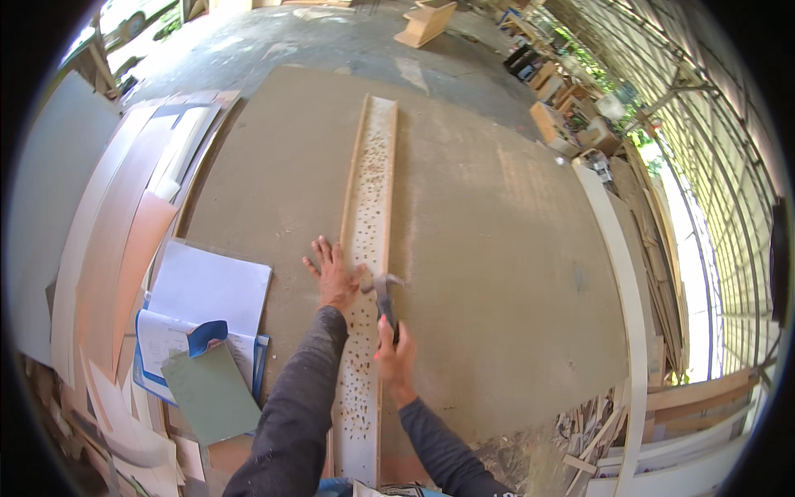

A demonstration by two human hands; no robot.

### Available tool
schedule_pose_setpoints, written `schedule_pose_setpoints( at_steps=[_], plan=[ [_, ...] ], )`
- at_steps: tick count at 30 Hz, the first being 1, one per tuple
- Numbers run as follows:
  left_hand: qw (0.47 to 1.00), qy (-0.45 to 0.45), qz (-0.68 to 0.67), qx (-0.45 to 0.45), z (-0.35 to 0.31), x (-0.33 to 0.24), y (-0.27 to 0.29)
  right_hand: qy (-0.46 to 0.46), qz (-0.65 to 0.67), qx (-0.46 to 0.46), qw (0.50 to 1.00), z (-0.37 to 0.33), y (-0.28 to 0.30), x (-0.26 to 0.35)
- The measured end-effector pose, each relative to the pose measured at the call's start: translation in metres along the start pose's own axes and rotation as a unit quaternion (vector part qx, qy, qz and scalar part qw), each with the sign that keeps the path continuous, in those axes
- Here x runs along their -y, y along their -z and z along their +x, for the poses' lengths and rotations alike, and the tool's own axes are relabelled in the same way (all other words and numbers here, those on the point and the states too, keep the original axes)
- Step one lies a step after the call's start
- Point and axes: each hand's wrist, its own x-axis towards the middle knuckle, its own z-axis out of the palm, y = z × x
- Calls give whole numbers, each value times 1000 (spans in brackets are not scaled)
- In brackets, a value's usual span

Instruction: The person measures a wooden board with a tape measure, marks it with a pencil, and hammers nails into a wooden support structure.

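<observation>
A long, narrow white panel (382,108) with raised wooden edges runs away from me down the middle of a broad brown work surface (497,273). Many small brown spots or bits dot its face; I cannot make out whether they are holes or loose pieces. My left hand (334,277) rests across its left edge with fingers spread, the thumb reaching over the white face. In my right hand (395,360) is a claw hammer (384,291), gripped by its dark handle. The hammer's head is just above or on the panel, near my left thumb; contact cannot be told.
Open papers (211,277), a blue folder (263,364) and a grey-green sheet (214,393) lie at the left. Long boards (124,166) are stacked beyond them. A long white strip (617,257) edges the right side, with scrap wood (592,439) near it.
</observation>
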Motion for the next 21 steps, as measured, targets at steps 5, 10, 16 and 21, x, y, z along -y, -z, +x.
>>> schedule_pose_setpoints(
  at_steps=[5, 10, 16, 21],
  plan=[
    [997, -69, -34, -29, 2, 26, -10, -42, 135, -26, 990, -65, 29, 15],
    [996, -56, -46, 44, -71, 37, -9, -20, 29, -40, 999, -99, 58, 8],
    [985, -135, 81, 72, -224, 71, 71, 162, -107, -18, 981, -106, 1, 11],
    [982, 25, -185, -20, -310, 48, 133, 262, -216, -5, 941, -114, -38, 3]
  ],
)
